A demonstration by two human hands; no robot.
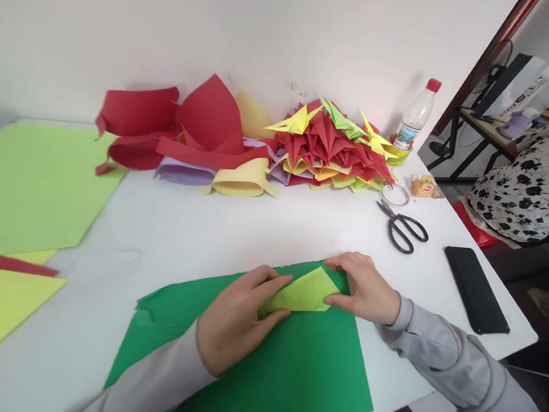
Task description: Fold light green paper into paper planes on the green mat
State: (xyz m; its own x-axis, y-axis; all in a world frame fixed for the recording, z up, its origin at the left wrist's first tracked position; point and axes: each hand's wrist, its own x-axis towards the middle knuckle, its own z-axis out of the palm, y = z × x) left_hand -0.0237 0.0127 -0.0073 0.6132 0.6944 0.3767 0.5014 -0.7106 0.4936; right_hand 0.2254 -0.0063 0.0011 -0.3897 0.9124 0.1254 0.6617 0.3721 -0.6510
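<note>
A small folded light-green paper [306, 292] lies on a large dark-green sheet [288, 369] near the front of the white table [194, 231]. My left hand [237, 316] pinches the left end of the folded paper between thumb and fingers. My right hand [364, 288] grips its right corner, fingers curled over the top edge and thumb under the tip. Both hands rest on the dark-green sheet.
Folded red, yellow and green paper shapes [333, 148] are piled by the wall beside curled red paper scraps [179, 129]. Scissors [402, 226], a tape ring [395, 194], a water bottle [416, 120] and a black phone [476, 289] lie right. Light-green sheets [29, 182] lie left.
</note>
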